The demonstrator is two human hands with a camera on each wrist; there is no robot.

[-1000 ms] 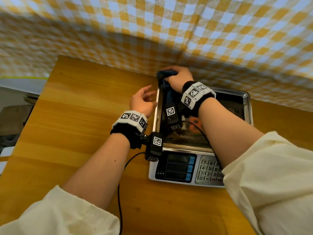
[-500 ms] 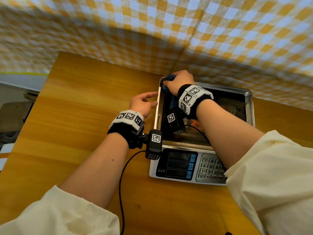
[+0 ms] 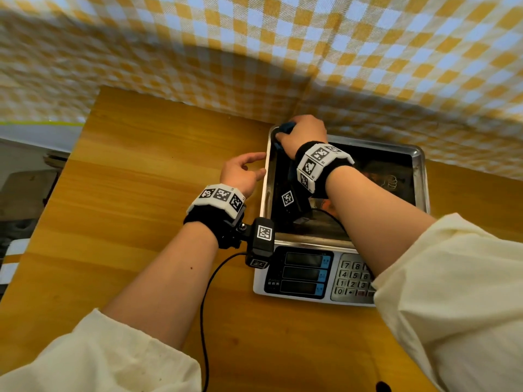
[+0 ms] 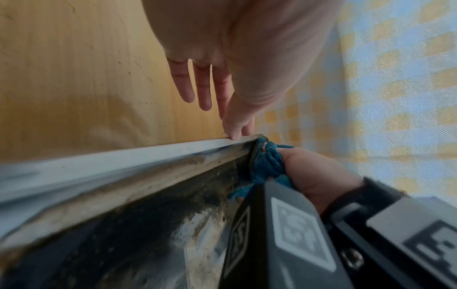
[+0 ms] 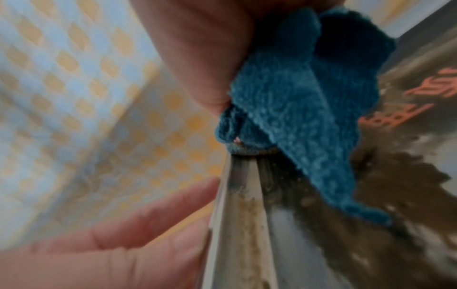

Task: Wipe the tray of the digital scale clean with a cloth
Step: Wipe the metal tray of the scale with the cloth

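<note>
A digital scale (image 3: 311, 274) with display and keypad carries a steel tray (image 3: 418, 165) on the wooden table. My right hand (image 3: 302, 132) grips a bunched blue cloth (image 3: 285, 128) (image 5: 304, 97) (image 4: 267, 162) and presses it into the tray's far left corner. Brown grime streaks the tray's left wall (image 5: 249, 224) (image 4: 153, 176). My left hand (image 3: 243, 174) is beside the tray's left rim with straight fingers; its fingertips (image 4: 233, 133) touch the rim's outer edge.
The wooden table (image 3: 135, 210) stretches wide to the left of the scale. A yellow-and-white checked cloth (image 3: 283, 52) hangs right behind the tray. A black cable (image 3: 206, 292) runs from my left wrist toward the table's near edge.
My left hand straightened its fingers and came against the tray's left rim. My right hand stayed in the far left corner, with only small shifts of the cloth.
</note>
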